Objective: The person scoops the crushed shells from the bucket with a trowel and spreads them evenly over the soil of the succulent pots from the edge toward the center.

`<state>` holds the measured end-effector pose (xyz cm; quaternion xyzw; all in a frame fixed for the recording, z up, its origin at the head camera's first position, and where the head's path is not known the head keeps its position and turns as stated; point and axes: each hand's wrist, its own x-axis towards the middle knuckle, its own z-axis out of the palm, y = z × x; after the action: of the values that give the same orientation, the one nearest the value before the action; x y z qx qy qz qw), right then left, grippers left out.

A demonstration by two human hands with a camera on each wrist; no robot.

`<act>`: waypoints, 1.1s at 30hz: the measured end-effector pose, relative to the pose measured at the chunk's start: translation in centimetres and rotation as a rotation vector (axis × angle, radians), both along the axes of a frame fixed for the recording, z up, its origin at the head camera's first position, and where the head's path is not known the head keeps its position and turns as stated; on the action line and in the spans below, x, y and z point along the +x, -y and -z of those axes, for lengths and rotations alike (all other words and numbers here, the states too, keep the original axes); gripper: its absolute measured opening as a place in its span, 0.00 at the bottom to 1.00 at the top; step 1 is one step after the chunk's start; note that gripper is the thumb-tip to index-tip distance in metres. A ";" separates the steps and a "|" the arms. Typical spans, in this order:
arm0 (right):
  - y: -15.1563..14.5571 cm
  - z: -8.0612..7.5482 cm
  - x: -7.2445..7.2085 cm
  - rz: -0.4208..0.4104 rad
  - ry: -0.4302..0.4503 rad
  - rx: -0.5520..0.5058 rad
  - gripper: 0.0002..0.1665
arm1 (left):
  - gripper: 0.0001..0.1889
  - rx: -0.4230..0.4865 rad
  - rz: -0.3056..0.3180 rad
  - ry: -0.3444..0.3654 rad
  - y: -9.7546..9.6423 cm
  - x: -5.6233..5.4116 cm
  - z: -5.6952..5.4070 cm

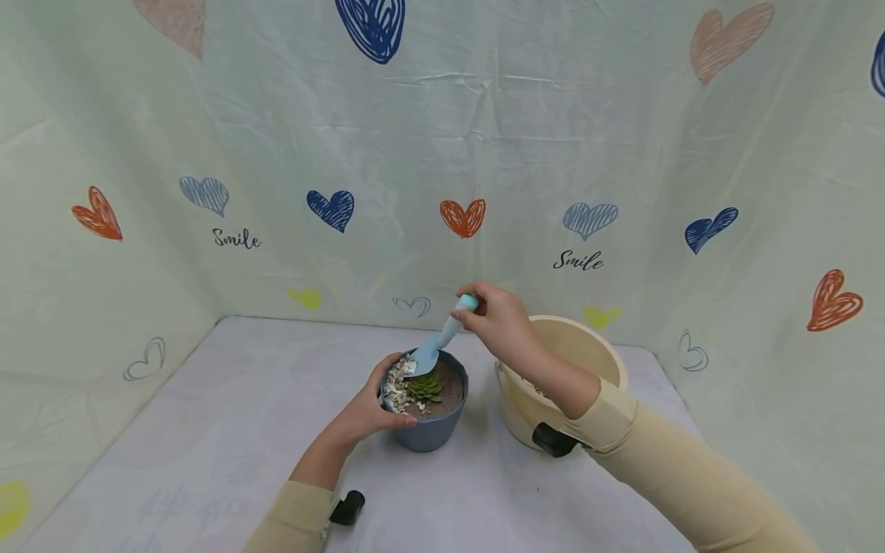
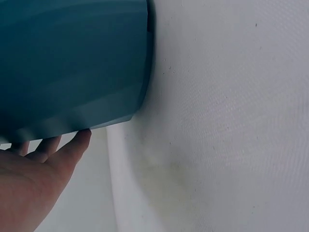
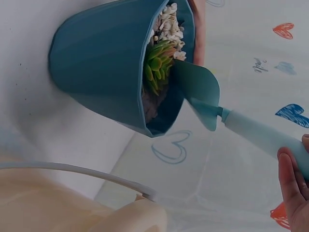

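Observation:
A blue-grey plant pot [image 1: 430,432] stands on the table, with a green succulent [image 1: 425,386] growing in brown soil [image 1: 451,390]. Pale stones [image 1: 397,390] cover the left part of the soil. My left hand [image 1: 369,407] holds the pot by its left side, thumb at the near rim; in the left wrist view, fingertips [image 2: 83,137] touch the pot wall. My right hand [image 1: 499,319] grips the handle of a light-blue garden trowel [image 3: 260,134]. The trowel's blade tilts down over the stones beside the succulent, and the blade's load is hard to make out.
A cream bucket [image 1: 512,415] with a handle stands right of the pot, partly behind my right forearm. Heart-printed sheeting [image 1: 387,269] rises behind the table and along both sides. The white table [image 1: 276,407] extends left of the pot.

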<state>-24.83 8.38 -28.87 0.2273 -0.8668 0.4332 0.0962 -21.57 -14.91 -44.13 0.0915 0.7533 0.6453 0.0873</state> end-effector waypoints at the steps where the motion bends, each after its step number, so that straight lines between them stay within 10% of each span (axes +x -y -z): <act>1: 0.0 0.0 0.0 -0.001 -0.007 0.010 0.16 | 0.59 -0.003 -0.003 -0.004 0.0 0.0 0.0; 33: 0.8 -1.1 0.5 0.003 -0.101 0.105 0.15 | 0.59 -0.007 -0.094 -0.016 -1.0 1.5 0.1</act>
<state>-24.36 7.59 -27.76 0.2523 -0.8828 0.3750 0.1283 -20.03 -13.87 -44.26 0.0612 0.7598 0.6453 0.0512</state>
